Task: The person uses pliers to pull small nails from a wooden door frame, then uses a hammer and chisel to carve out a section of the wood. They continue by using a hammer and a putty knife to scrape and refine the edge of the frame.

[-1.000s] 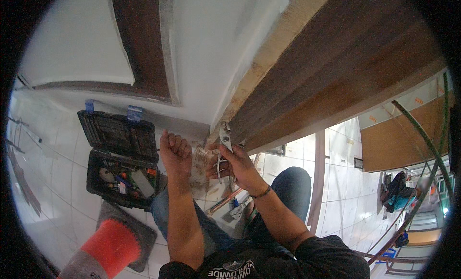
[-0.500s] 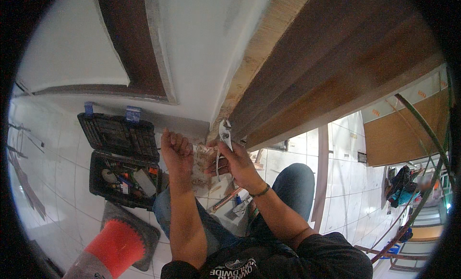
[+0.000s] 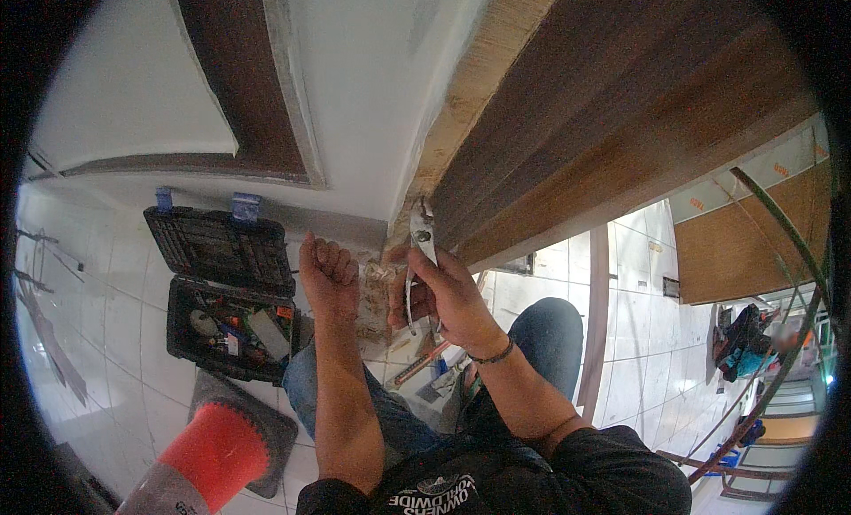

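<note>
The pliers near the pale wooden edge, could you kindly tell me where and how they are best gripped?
The pliers are probably best taken by their handles, coming from the person's side: the working end points away toward the pale wooden edge, while the curved handles spread back toward the body in the right hand.

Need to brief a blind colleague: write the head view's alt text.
The right hand grips pliers at the pale edge of a brown panel; the left hand is curled. An open toolbox and red cone are to the left.
</note>
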The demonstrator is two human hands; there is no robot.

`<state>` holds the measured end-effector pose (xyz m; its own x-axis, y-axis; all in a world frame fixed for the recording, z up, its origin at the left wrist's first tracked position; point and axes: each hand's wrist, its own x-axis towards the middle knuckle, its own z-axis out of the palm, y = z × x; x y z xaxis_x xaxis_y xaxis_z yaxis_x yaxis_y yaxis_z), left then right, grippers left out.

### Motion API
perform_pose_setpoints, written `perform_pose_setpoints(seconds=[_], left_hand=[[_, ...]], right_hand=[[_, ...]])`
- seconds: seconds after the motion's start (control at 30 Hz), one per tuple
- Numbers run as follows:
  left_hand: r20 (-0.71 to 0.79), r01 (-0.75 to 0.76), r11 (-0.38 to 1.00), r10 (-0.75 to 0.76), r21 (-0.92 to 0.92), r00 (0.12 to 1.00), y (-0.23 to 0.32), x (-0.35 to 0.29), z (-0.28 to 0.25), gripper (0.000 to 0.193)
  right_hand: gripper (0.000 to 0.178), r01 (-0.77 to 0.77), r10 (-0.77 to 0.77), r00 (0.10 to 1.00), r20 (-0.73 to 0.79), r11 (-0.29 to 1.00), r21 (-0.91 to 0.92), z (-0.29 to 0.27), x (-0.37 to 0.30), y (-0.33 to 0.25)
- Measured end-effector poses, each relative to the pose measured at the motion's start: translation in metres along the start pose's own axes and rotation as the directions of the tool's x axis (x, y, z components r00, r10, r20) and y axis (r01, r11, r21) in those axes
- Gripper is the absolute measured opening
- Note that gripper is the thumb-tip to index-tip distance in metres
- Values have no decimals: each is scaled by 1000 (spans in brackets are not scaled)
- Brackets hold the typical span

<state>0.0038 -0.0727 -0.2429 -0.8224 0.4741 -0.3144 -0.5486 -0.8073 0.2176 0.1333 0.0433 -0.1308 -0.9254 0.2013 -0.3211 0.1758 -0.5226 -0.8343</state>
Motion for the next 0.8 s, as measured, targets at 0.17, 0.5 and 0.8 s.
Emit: perform_pose_setpoints(seconds=[0.17,0.5,0.8], left_hand=[[10,4,1000,-4,8,1000,0,1,0,40],[-45,7,1000,-6,23,999,-1,1,1,42],[-63,-11,999,13,35,998,-2,1,4,42]], right_hand=[[43,-10,10,1000,5,999,-46,-4,1,4],[44,32,-36,999,-32,993,-114,6,-7,-12],[44,5,-5,1000,-21,1000,-22,0,5,-1]])
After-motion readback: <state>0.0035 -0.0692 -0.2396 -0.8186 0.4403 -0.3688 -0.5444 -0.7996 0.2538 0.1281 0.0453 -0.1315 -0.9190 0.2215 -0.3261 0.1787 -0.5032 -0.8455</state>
